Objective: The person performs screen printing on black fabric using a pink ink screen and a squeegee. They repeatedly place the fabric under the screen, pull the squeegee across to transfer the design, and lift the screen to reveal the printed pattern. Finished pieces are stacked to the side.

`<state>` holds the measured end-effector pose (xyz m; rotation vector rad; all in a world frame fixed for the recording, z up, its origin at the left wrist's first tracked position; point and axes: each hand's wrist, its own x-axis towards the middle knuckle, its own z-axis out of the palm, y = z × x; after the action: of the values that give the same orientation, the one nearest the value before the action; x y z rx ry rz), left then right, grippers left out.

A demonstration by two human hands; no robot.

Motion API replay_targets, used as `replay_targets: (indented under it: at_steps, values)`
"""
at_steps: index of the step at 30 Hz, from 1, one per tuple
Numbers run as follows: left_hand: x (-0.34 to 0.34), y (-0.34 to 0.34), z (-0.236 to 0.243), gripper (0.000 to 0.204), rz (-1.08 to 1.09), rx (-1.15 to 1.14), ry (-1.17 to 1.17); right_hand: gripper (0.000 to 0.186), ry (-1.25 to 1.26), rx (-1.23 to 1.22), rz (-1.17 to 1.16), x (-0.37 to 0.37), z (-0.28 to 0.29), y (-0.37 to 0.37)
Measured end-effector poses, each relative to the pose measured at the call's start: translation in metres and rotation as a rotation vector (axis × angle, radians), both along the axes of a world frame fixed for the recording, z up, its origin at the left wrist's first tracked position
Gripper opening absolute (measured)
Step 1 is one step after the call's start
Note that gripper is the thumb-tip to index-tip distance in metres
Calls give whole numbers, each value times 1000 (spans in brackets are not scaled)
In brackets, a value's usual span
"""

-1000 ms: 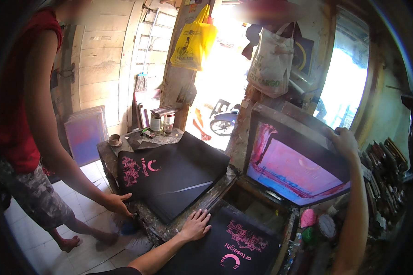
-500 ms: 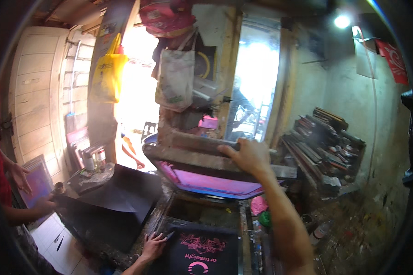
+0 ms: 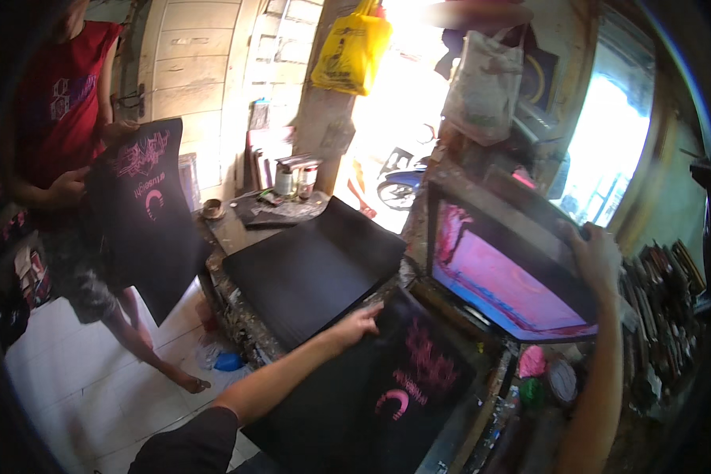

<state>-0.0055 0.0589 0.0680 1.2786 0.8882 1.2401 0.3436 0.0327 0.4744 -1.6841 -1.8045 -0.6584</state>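
Observation:
My left hand [image 3: 359, 325] pinches the far-left edge of a black printed sheet [image 3: 442, 340], which bears a pink pattern and a pink ring. The sheet slants leftward off the print bed, partly under my left forearm. On the right, my right hand [image 3: 596, 253] grips the upper edge of a raised screen-printing frame [image 3: 498, 209]. Its mesh [image 3: 505, 276] is stained pink and blue, and the frame stands tilted above the far end of the bed. A plain black sheet [image 3: 316, 265] lies on the table beyond my left hand.
At the left a co-worker in a red shirt [image 3: 71, 79] holds another black printed sheet [image 3: 146, 213]. Cans [image 3: 296, 180] stand on the table's far end. Right of the bed lie a pink cloth [image 3: 532, 361] and stacked squeegees [image 3: 656, 308]. A motorbike [image 3: 403, 189] stands outside.
My view has swung left. My left hand has taken the printed sheet's edge and drawn it leftward. The co-worker now holds up a printed sheet. My right hand still holds the frame up.

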Motion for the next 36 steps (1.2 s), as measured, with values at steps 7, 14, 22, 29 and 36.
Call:
replay_targets:
  at_steps: [7, 14, 22, 29, 36]
  values:
    - [-218, -33, 83, 57, 865, 35, -198, 80, 56, -50, 72, 18, 15, 39]
    - [-283, -19, -27, 47, 1288, 103, -791, 78, -54, 36, 34, 28, 19, 60]
    - [-132, -18, -34, 32, 762, 172, 581, 81, -29, 16, 57, 36, 15, 63]
    - [-57, 25, -24, 26, 646, 375, 1390, 71, -16, -37, 4, 42, 18, 71]
    - [-104, 51, -57, 26, 759, -58, 633, 79, 80, 13, 187, 51, 20, 87]
